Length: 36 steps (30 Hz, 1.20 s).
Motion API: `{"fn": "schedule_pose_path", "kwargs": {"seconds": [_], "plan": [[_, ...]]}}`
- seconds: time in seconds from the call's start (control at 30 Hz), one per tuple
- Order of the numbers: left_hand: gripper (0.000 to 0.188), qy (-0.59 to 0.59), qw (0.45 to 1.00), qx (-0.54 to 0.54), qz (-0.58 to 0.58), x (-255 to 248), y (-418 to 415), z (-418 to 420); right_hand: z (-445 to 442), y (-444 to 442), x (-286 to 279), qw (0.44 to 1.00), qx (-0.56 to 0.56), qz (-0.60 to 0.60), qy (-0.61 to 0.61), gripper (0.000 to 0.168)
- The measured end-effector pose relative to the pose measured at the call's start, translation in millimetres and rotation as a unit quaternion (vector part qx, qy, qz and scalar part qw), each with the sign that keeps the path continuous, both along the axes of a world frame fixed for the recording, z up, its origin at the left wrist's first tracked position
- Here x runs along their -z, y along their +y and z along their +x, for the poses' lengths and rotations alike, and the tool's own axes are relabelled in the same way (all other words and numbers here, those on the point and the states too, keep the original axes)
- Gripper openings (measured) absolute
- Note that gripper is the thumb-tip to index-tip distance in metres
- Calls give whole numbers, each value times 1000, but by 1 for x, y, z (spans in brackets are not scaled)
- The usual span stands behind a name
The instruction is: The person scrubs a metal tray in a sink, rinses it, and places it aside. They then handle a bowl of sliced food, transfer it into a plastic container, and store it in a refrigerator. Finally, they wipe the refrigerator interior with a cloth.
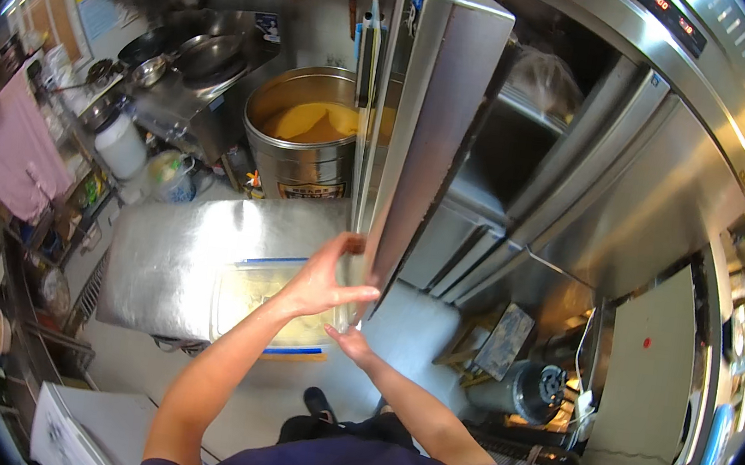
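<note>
My left hand (317,286) is curved at the lower edge of a stainless-steel refrigerator door (420,127), thumb and fingers spread around a narrow pale strip there. Below it, my right hand (353,345) meets the bottom of the same strip, its fingers partly hidden. Whether the strip belongs to the door or is a separate thing is unclear. Under my left forearm lies a clear plastic tub (244,286) with blue edge clips and pale yellow contents. It rests on the near side of a shiny metal table (156,262) and overlaps its edge.
A large steel drum (297,160) of orange-yellow liquid stands beyond the table. The refrigerator cabinet (662,198) rises at right, above a small stool (504,339) and a dark gas cylinder (520,390). Woks (209,59) sit at the back left. A white box (98,422) is near my left side.
</note>
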State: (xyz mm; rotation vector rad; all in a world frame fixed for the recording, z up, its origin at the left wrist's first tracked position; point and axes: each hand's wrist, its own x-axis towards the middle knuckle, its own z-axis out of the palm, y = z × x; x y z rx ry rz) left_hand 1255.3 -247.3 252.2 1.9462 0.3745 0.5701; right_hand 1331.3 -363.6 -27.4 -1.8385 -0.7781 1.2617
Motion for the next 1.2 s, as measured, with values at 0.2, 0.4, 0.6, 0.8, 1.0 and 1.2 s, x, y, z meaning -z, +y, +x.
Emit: {"fn": "schedule_pose_path", "kwargs": {"seconds": [0.2,0.4,0.6,0.8,1.0,1.2], "plan": [[84,18,999,-3,40,-4,11,-2,-49,28,26,909,336,237,70,85],[77,14,994,78,76,-1,18,21,-38,16,11,960,221,72,158,51],[71,34,985,69,155,-3,15,34,-66,-23,20,942,212,20,259,45],[72,94,974,61,199,-13,16,22,-93,-66,7,918,242,37,312,42],[68,102,969,56,217,-16,18,12,-120,-98,5,902,272,-5,335,38],[68,76,966,49,243,-18,33,-14,-131,-113,13,882,327,63,334,33]]}}
